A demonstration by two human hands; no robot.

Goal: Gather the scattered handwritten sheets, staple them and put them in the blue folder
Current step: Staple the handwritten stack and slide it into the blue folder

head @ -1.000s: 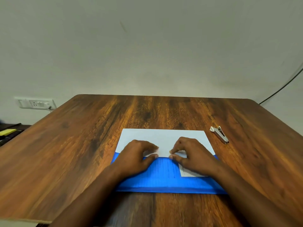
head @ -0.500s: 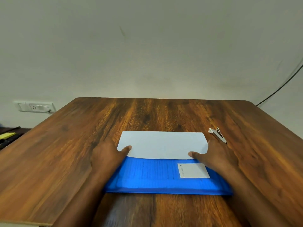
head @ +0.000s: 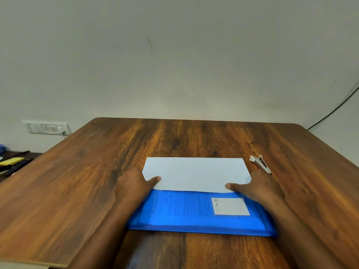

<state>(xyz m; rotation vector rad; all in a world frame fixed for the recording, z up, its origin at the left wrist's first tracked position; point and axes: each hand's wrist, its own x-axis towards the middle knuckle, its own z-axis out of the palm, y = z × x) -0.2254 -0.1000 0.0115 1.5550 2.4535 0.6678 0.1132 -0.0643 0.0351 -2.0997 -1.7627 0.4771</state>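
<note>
Filing step: left hand (head: 134, 183) and right hand (head: 260, 188), each grip seemingly flat and unclenched, steady white paper sheets (head: 196, 173) half inside the translucent blue plastic folder (head: 180, 212); next, push them fully in.

Two bare forearms reaching in from the bottom edge, converging toward the centre. Left hand (head: 134, 184) at about 9 o'clock of centre, palm down, fingers flat and pointing toward 12 o'clock, thumb stretched out toward 3 o'clock with its tip pressed down. Right hand (head: 260, 188) at about 3 o'clock, also palm down, fingers straight and aimed toward 12 o'clock, thumb extended toward 9 o'clock, tip pressed down. Thumbs pointing at each other, well apart. Neither hand curled round anything; wrists low, forearms slightly blurred near the bottom edge.
</note>
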